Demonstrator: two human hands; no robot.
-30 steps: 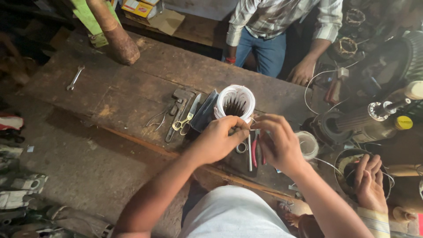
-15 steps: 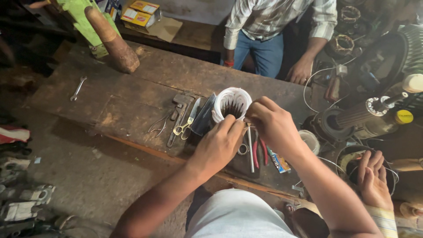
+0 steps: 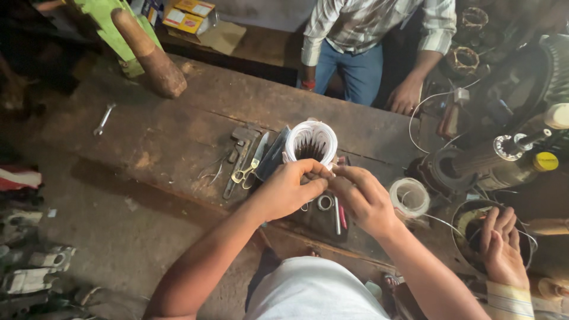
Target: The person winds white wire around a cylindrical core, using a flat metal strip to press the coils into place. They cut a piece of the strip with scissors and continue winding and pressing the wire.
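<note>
Worn wooden table in a dim, cluttered workshop carries scissors, a wrench toward the far left corner, and a tape roll near the right edge. Stator core with white slot liners stands upright at mid-table. Left hand and right hand meet at its near rim, fingertips pinched on something too small to identify. Risk: sideways pull could tip the core or tear a liner

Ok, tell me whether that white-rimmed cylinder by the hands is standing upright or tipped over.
Upright. The white-rimmed cylinder stands on the wooden bench, its round open end facing up at the camera, dark inside. The left hand and right hand meet at its near rim.
</note>
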